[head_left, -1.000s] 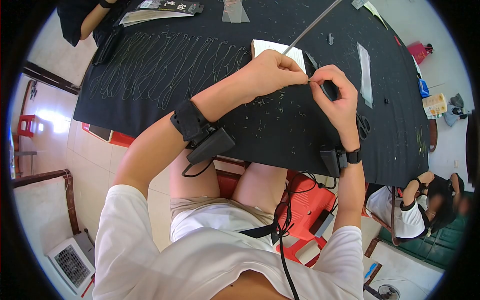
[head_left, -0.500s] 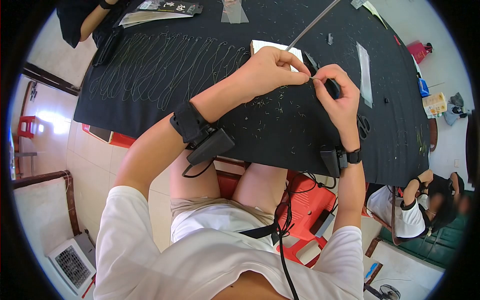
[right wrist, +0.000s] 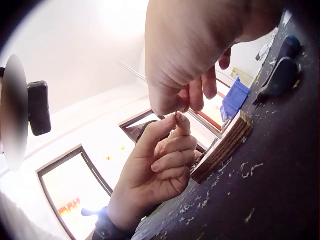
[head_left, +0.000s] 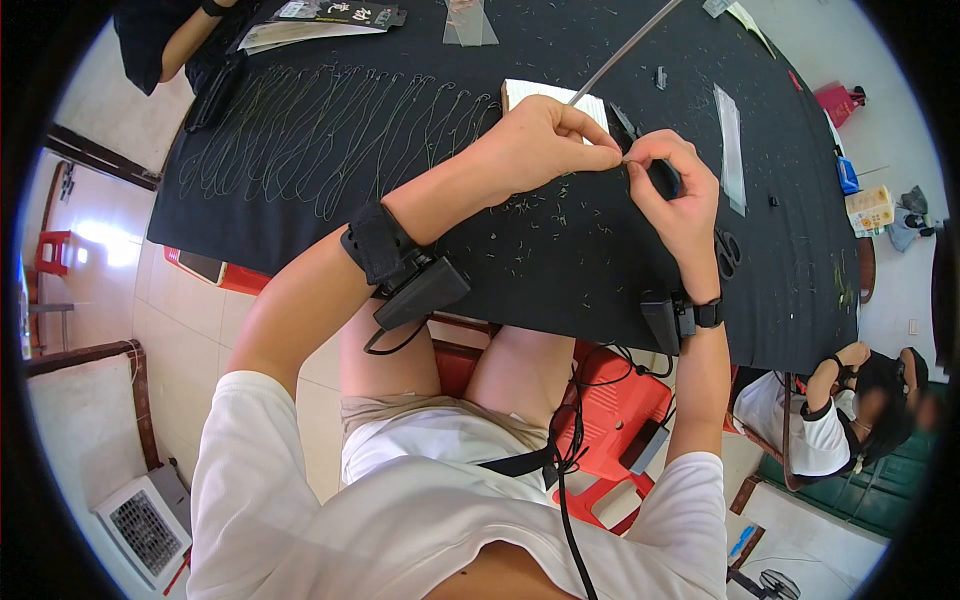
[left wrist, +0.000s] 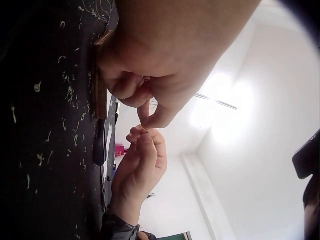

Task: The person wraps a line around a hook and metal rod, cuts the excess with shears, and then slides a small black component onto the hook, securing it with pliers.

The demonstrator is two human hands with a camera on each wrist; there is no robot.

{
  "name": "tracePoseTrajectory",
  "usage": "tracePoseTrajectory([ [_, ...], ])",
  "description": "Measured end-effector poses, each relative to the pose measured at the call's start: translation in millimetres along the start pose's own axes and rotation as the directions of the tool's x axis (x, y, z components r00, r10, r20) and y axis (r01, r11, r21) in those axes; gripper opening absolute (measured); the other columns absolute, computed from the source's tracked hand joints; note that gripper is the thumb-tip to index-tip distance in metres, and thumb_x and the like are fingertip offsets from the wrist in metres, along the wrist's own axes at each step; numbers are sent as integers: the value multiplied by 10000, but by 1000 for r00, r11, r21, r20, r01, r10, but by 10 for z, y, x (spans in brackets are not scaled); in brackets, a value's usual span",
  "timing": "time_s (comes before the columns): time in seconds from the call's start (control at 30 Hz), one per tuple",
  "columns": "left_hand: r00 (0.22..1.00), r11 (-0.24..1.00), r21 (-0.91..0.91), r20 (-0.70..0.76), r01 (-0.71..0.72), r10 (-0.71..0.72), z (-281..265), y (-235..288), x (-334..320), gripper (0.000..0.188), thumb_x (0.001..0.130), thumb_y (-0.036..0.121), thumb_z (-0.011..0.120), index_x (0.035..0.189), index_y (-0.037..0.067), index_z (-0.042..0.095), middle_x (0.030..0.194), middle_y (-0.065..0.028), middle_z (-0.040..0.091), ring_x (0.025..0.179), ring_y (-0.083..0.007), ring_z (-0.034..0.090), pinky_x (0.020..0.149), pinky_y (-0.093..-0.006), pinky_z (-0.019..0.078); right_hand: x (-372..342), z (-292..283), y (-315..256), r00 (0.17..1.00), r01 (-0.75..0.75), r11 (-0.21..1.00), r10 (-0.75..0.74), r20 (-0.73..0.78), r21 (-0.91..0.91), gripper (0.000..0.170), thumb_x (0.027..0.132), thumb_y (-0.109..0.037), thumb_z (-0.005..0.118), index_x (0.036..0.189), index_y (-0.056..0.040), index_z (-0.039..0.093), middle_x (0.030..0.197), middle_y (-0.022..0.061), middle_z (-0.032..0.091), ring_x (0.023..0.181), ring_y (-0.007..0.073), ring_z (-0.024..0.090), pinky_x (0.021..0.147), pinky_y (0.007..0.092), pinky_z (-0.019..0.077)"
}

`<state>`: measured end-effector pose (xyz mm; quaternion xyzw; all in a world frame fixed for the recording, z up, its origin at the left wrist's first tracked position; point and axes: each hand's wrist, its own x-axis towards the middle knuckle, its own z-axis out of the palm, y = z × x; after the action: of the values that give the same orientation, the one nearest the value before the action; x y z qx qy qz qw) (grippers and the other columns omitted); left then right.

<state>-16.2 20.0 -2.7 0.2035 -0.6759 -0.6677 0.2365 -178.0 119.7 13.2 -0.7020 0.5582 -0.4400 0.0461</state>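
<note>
Thumb and forefinger of my left hand [head_left: 550, 145] pinch a thin strand, whose short olive end [right wrist: 175, 114] shows in the right wrist view. My right hand [head_left: 685, 190] pinches the same strand, its fingertips right beside the left ones. Most of the strand is hidden by the fingers. Behind the left hand sits a wooden block [right wrist: 227, 145] with a white ribbed top [head_left: 560, 98], and a metal rod [head_left: 628, 50] slants up from there. To the left, many thin dark looped cords [head_left: 330, 130] lie in a row on the black cloth [head_left: 560, 270].
Dark-handled scissors [head_left: 727, 255] lie beside the right wrist, and a dark tool [head_left: 622, 122] lies behind the fingertips. Small thread clippings [head_left: 520, 205] are scattered around. A clear plastic strip [head_left: 730, 150] lies right; packets [head_left: 330, 22] lie back left. Another person's arm [head_left: 185, 45] is at the far left.
Both hands have shifted slightly right and away from me. Their fingertips parted a little half a second ago, showing the strand between them, and are now close together again.
</note>
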Motion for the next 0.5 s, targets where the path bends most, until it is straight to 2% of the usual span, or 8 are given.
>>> tracePoseTrajectory([
  [0.23,1000,1000,21,10,10,-10,-15,26,-10,262,767,220,677,908,0,672,650,16,561,563,-34,448,504,-187,324,1,-7,0,1000,12,1000,-12,-6,-26,134,660,0,640,752,-78,582,726,3,580,677,117,553,722,248,352],
  [0.5,999,999,35,-23,23,-23,7,3,1,260,768,234,676,907,15,678,646,11,564,538,-42,429,487,-191,312,1,-8,-8,1000,12,999,-12,-10,-41,138,656,-1,643,748,-81,579,722,1,579,675,116,552,718,247,351],
])
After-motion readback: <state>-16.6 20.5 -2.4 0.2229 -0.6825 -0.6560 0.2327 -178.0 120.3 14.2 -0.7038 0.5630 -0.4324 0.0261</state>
